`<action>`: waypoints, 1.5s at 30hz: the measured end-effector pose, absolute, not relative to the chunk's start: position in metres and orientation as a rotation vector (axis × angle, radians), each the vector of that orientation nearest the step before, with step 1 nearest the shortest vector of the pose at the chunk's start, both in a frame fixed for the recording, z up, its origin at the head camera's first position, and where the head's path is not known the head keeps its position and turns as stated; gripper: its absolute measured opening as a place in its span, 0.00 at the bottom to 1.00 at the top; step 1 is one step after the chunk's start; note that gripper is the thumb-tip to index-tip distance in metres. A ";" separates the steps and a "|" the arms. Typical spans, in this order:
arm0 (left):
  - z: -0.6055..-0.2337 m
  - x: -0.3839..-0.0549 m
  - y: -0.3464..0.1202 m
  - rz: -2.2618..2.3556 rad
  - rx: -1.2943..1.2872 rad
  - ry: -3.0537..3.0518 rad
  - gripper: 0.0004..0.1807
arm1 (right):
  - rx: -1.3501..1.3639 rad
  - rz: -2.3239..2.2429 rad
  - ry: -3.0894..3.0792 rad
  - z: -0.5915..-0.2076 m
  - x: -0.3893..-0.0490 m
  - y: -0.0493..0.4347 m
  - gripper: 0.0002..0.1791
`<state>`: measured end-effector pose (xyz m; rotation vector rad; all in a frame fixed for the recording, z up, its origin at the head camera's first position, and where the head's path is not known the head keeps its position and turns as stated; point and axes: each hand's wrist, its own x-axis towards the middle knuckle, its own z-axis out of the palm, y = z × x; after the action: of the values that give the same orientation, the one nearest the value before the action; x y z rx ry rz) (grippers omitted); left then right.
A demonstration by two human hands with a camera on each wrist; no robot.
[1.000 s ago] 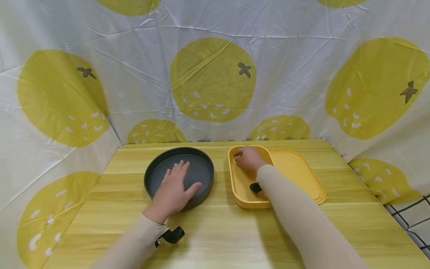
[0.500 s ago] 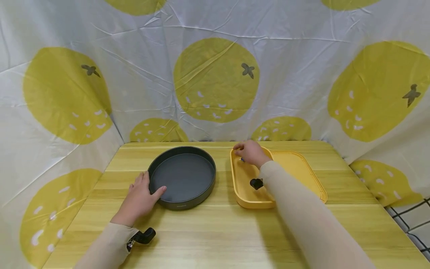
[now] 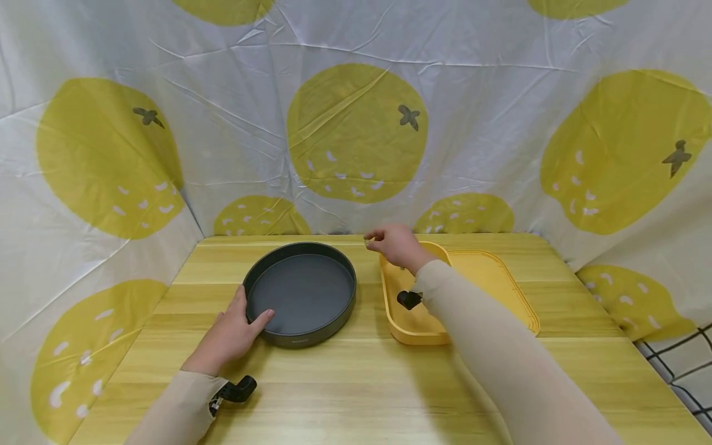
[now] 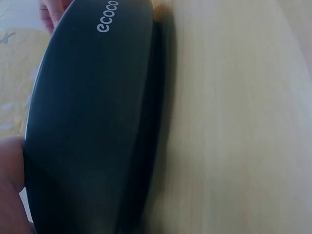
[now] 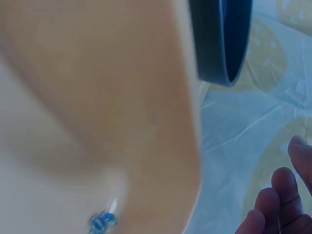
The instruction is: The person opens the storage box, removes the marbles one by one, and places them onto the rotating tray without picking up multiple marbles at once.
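Observation:
A round dark grey pan [image 3: 300,293], with "ecoco" printed on its side, lies on the table. My left hand [image 3: 225,334] holds its left rim, thumb over the edge and fingers along the outer wall. To the right is a yellow rectangular box [image 3: 417,339]. Over the box's far left corner, my right hand [image 3: 397,245] pinches a small pale thing [image 3: 368,242], too small to make out. Its fingertips point left, past the box's rim. Inside the box, a small shiny blue thing [image 5: 102,222] shows in the right wrist view.
A flat yellow lid [image 3: 495,290] lies against the box's right side. The wooden table [image 3: 345,395] ends at a lemon-print cloth [image 3: 356,136] behind. Black wire grid [image 3: 681,364] stands at the lower right. Both wrists carry black camera mounts [image 3: 239,390].
My left hand has gone from above the pan to its left rim and holds it. My right hand has risen out of the box and moved left, a small thing between its fingertips.

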<state>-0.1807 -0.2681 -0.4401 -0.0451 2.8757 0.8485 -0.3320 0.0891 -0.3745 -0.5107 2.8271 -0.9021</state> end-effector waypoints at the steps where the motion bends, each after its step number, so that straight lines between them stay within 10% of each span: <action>1: -0.440 -0.181 -0.268 0.849 -0.045 2.876 0.59 | -0.524 -0.894 2.830 -0.373 -0.331 0.086 0.19; 45: -0.444 -0.182 -0.269 0.786 -0.077 2.867 0.60 | -0.804 -0.950 2.692 -0.377 -0.298 -0.010 0.16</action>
<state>-0.1824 -0.2688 -0.4443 -0.0771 2.8672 0.7858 -0.2980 -0.0102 -0.3765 -0.8043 2.6922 -0.9503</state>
